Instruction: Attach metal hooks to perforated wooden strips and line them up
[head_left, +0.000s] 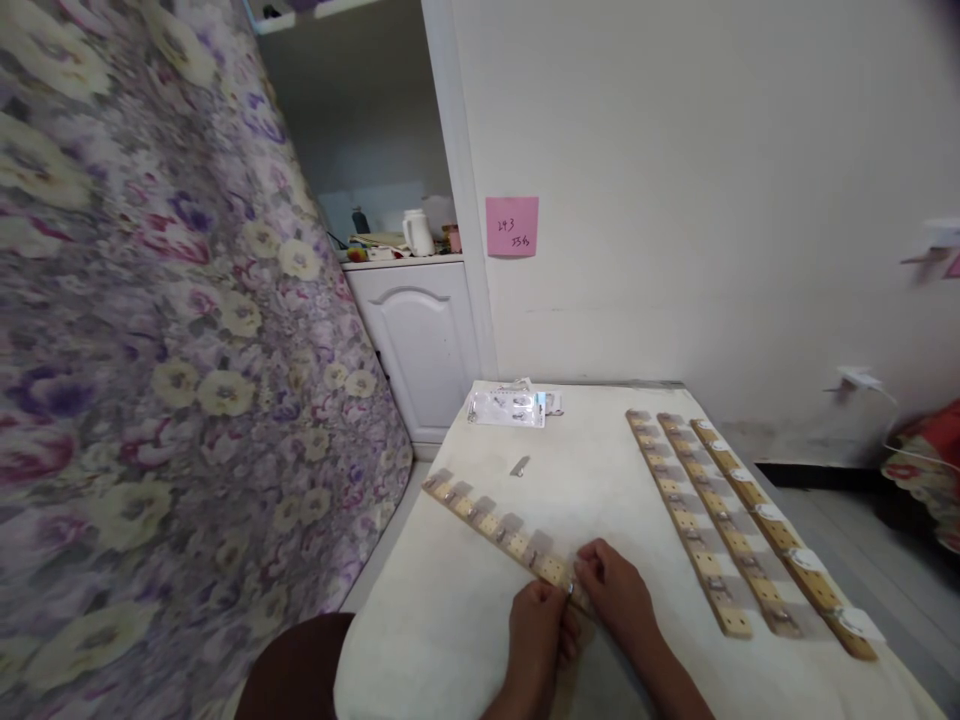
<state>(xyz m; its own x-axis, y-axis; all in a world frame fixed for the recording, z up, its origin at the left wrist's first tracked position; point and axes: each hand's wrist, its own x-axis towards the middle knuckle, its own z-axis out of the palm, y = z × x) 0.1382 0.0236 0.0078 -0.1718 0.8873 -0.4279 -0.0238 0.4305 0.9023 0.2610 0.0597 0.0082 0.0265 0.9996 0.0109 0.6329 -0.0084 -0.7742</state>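
Note:
My left hand (536,625) is closed at the near end of a light wooden strip (487,525), its fingertips against a small shiny metal clip (570,588). Just right of it, my right hand (619,590) is pinched at the same end. What sits between the right fingertips is too small to make out. Along the strip, which lies slanted on the table, several small metal pieces stand in a row with greyish, see-through flaps. A loose piece of similar look (519,466) rests on the table beyond the strip.
Three more wooden strips lie on the right side of the white table (450,620); the outermost strip (795,550) carries round white pieces. Clear plastic packaging (508,408) lies at the back edge. A floral curtain (150,350) hangs left, and a pink note (512,227) is on the wall.

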